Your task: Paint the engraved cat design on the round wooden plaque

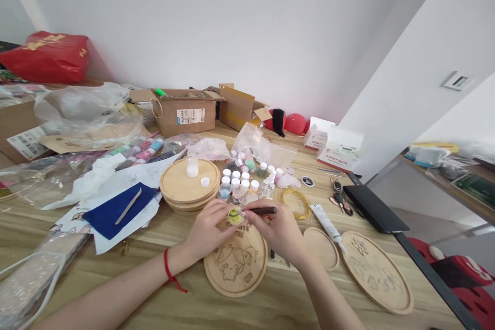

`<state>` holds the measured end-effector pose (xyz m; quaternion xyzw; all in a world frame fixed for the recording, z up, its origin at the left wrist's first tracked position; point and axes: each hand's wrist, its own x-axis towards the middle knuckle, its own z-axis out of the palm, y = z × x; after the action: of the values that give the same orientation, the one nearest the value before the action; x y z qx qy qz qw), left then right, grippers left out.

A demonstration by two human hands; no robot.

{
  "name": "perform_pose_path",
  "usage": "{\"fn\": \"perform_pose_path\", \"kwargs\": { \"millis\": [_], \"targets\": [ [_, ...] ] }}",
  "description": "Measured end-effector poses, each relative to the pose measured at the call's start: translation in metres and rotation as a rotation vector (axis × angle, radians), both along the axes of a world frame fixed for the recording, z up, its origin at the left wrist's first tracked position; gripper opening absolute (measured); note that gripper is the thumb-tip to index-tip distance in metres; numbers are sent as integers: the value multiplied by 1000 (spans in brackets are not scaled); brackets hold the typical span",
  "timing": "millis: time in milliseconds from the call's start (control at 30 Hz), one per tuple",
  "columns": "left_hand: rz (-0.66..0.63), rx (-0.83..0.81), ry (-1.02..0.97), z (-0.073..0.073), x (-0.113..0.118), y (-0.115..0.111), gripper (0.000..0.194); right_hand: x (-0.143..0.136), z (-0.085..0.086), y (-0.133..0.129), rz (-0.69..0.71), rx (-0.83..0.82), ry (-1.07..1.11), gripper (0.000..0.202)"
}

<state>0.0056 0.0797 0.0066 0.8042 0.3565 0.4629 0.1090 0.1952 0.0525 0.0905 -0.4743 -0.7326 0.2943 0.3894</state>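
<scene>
Fingers of my left hand (211, 223) pinch a small clear cup (234, 215) with yellow-green stuff in it. My right hand (281, 227) is closed round a slim tool with a dark handle (265, 211). Its other end points into the cup's mouth; the tip is too small to make out. Both hands are above the upper edge of a round wooden plate (234, 268), which has a cartoon figure drawn in dark lines. Just beyond the hands stand several small white-lidded jars (245, 184).
Stacked round wooden plates (185, 185) carry a white jar (192, 166) and a lid (204, 182). Tweezers (128, 206) lie on blue cloth (112, 214). At right are a glue tube (326, 223), a drawn plate (377, 270), yellow wire (296, 203) and a black case (374, 209). Cardboard boxes (184, 113) stand behind.
</scene>
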Motion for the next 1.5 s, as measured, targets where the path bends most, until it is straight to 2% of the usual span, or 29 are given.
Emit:
{"fn": "perform_pose_path", "kwargs": {
  "millis": [133, 233, 333, 500, 667, 800, 967, 1100, 1233, 1500],
  "targets": [
    [1, 25, -1, -2, 0, 2, 24, -1, -2, 0, -61, 63, -60, 15],
    [-9, 41, 10, -4, -1, 2, 26, -1, -1, -2, -18, 26, -111, 18],
    [5, 43, -5, -3, -1, 1, 23, -2, -1, -3, 18, 12, -63, 14],
    [32, 72, -24, -1, 1, 1, 21, -3, -2, -3, -62, 102, -90, 15],
    [21, 126, -47, -5, 1, 3, 22, -3, -3, -2, 20, 50, -33, 12],
    [45, 119, -53, -7, -1, 5, 22, -3, -4, -2, -49, 137, -34, 11],
    [53, 130, -35, -6, -1, 5, 22, -5, -5, -3, 22, 123, -48, 14],
    [55, 154, -45, -5, 0, 5, 22, -5, -5, -3, -51, 179, -76, 17],
    [45, 164, -41, -5, 0, 5, 23, -5, -4, -3, 18, 139, -61, 15],
    [29, 180, -29, -7, -1, 5, 20, -5, -3, -3, -11, 116, -56, 13]
  ]
}}
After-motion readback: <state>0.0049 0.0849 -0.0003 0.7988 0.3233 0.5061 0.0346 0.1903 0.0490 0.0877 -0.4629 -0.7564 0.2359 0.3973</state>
